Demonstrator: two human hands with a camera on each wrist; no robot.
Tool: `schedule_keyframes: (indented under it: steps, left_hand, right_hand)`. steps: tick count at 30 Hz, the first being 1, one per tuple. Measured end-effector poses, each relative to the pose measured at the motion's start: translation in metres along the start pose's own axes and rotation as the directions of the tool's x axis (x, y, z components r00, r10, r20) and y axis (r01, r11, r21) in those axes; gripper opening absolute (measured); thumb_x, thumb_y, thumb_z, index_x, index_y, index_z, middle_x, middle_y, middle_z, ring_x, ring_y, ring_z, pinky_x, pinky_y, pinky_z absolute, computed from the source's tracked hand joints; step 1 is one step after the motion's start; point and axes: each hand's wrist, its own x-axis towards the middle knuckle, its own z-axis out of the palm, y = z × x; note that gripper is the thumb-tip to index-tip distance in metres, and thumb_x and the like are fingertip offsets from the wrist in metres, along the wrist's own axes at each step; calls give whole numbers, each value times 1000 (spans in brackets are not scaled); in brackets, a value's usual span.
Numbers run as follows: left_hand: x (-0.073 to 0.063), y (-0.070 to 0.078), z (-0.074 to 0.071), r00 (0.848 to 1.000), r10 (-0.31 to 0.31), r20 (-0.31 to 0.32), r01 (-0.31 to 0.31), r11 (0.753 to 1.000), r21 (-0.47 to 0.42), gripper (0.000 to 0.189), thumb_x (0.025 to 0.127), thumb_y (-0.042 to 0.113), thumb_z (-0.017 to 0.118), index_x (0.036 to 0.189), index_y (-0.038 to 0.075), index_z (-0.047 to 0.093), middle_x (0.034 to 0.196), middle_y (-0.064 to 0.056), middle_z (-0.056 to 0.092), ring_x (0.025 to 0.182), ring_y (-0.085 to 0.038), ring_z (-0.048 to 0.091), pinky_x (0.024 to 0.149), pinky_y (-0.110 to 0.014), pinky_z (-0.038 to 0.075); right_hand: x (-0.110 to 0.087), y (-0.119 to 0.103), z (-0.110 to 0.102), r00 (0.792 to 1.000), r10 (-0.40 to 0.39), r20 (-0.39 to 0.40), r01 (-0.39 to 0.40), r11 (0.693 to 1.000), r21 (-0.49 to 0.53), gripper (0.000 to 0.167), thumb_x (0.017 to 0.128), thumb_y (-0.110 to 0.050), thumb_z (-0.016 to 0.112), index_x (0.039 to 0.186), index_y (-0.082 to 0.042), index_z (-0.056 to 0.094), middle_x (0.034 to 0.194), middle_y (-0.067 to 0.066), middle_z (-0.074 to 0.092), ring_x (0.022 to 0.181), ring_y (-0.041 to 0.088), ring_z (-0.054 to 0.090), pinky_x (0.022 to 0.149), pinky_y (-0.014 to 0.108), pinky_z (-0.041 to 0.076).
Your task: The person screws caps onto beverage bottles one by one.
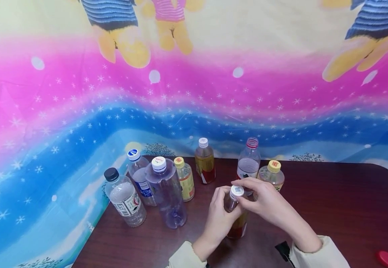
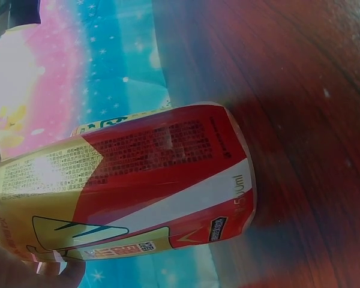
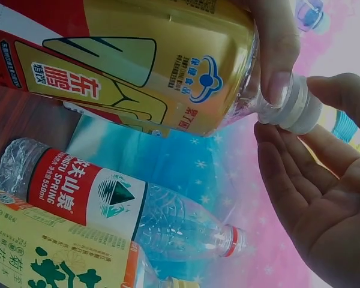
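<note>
A drink bottle with a gold and red label (image 1: 237,227) stands in front of me, topped by a white cap (image 1: 237,191). My left hand (image 1: 218,216) grips the bottle around its neck and shoulder. Thumb and fingers of my right hand (image 1: 270,203) pinch the white cap from the side. The right wrist view shows the cap (image 3: 304,111) on the bottle's neck, between the right thumb and fingers, with a left finger (image 3: 277,51) lying along the neck. In the left wrist view the label (image 2: 168,162) fills much of the frame.
Behind the right hand stand an uncapped bottle with a red neck ring (image 1: 248,163) and a yellow-capped bottle (image 1: 272,174). A similar gold bottle (image 1: 205,163) is farther back. Several bottles, including a black-capped one (image 1: 125,201), stand left. A red cap (image 1: 386,258) lies at right.
</note>
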Motion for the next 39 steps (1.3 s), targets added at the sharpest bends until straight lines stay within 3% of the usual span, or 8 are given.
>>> schedule_keyframes:
  steps: [9, 13, 18, 22, 26, 33, 39]
  left_hand:
    - [0, 1, 1, 1000, -5, -8, 5, 1000, 8, 37, 84, 31, 72, 111, 12, 55, 115, -3, 56, 109, -14, 56, 93, -28, 50]
    - [1, 1, 1, 999, -32, 4, 32, 999, -4, 38, 84, 33, 72, 113, 13, 55, 116, -2, 55, 110, -13, 56, 94, -28, 50]
    - [1, 0, 1, 1000, -20, 0, 20, 1000, -4, 38, 85, 32, 71, 113, 14, 54, 115, -2, 55, 109, -13, 55, 93, -27, 49]
    - [0, -1, 1, 1000, -11, -5, 11, 1000, 8, 38, 84, 30, 72, 113, 13, 54, 115, -2, 56, 109, -13, 55, 94, -28, 48]
    - [0, -1, 1, 1000, -16, -7, 16, 1000, 14, 38, 84, 32, 72, 112, 13, 55, 116, -2, 56, 110, -13, 56, 95, -29, 48]
    - [0, -1, 1, 1000, -19, -4, 19, 1000, 6, 38, 84, 32, 72, 111, 12, 54, 116, -2, 55, 109, -13, 56, 94, -28, 49]
    - [0, -1, 1, 1000, -30, 0, 30, 1000, -3, 38, 84, 31, 72, 112, 12, 55, 116, -3, 55, 109, -13, 56, 94, -28, 49]
  right_hand:
    - [3, -3, 0, 999, 45, -17, -45, 998, -35, 28, 77, -8, 74, 105, -7, 70, 100, 3, 71, 87, 13, 64, 71, 27, 53]
    - [5, -4, 0, 998, 60, -33, -62, 997, -56, 22, 77, -12, 76, 99, -9, 70, 93, 1, 70, 81, 10, 62, 68, 24, 51]
    - [6, -4, 3, 994, 92, -51, -95, 994, -59, 22, 76, -22, 79, 92, -13, 67, 84, -5, 66, 75, 6, 58, 65, 23, 47]
    - [6, -2, 4, 997, 80, -20, -81, 996, -44, 34, 77, -24, 78, 104, -9, 65, 95, 0, 67, 83, 10, 61, 71, 29, 51]
    - [4, 2, 1, 999, 23, 41, -23, 1000, 1, 38, 80, -14, 73, 116, -8, 63, 109, 3, 68, 93, 12, 64, 78, 34, 54]
    - [4, 2, -2, 999, -16, 43, 15, 999, 36, 30, 81, -8, 71, 110, -10, 68, 102, 0, 71, 87, 6, 64, 72, 26, 53]
    - [5, 1, -1, 999, 31, 32, -32, 999, 26, 26, 79, -12, 75, 105, -10, 69, 98, 0, 71, 84, 7, 64, 69, 24, 53]
